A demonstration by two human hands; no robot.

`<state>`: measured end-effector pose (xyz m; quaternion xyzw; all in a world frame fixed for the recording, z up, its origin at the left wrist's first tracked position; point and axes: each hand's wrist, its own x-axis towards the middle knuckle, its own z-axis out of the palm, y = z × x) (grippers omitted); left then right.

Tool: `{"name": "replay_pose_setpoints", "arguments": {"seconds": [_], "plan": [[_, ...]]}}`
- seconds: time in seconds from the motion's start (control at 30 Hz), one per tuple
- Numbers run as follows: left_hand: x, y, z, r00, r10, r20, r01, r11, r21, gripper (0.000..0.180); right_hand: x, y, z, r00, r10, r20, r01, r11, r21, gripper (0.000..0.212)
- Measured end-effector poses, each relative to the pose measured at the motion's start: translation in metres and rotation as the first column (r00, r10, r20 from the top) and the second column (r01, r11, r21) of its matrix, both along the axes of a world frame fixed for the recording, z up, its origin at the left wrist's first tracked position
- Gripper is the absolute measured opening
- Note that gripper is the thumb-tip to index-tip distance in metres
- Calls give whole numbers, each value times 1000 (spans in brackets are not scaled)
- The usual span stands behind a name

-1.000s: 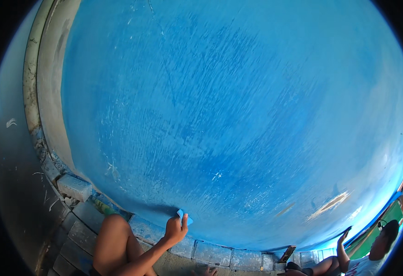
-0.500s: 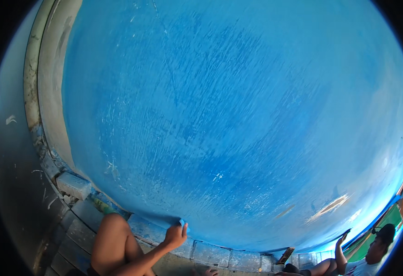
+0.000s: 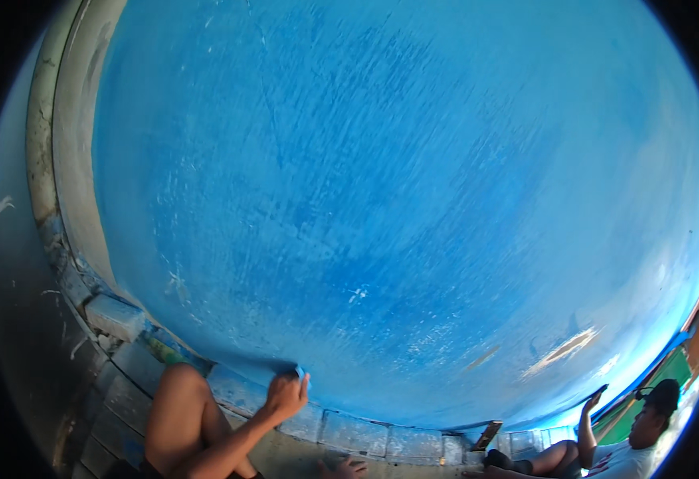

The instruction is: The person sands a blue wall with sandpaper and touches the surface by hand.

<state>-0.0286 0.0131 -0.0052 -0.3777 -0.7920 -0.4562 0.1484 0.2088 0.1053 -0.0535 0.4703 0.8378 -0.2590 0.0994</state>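
My left hand (image 3: 287, 397) is closed round a small, flat blue piece (image 3: 300, 372), its kind unclear, pressed at the lower part of a large blue wall (image 3: 349, 207). The wall's paint is scuffed and streaked, with light flecks. Low at the bottom edge, my right hand (image 3: 346, 469) shows only in part, fingers apart, with nothing seen in it. It is close to the floor, but whether it touches is hard to tell. My bent knee (image 3: 178, 399) rises left of my left forearm.
Grey blocks (image 3: 353, 433) run along the wall's foot. A raised block (image 3: 116, 316) stands at the left corner, beside a dark panel (image 3: 14, 319). At the lower right a seated person (image 3: 633, 447) in a cap holds a dark object (image 3: 597, 394) to the wall; a small wooden piece (image 3: 487, 435) leans nearby.
The view has shifted slightly, so the wall and blocks sit further left. My left hand has moved a little up and left in the picture, and more of my right hand shows.
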Motion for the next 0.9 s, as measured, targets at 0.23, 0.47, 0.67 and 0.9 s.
{"name": "replay_pose_setpoints", "arguments": {"seconds": [0.23, 0.47, 0.67, 0.9], "plan": [[7, -3, -23, 984, 35, -174, -35, 999, 2, 35, 1, -4, 9, 1000, 1, 16, -2, 1000, 10, 99], [1, -19, 47, 996, 82, 37, -85, 990, 115, 36, 8, -7, -3, 1000, 2, -3, -2, 1000, -27, 100], [6, -2, -29, 995, 41, 94, -30, 994, -106, 38, 9, -4, 1, 1000, -1, 5, 1, 1000, 1, 101], [1, -4, 8, 998, 49, -35, -42, 984, 176, 32, 8, -7, -2, 1000, 16, 16, -16, 1000, -13, 103]]}}
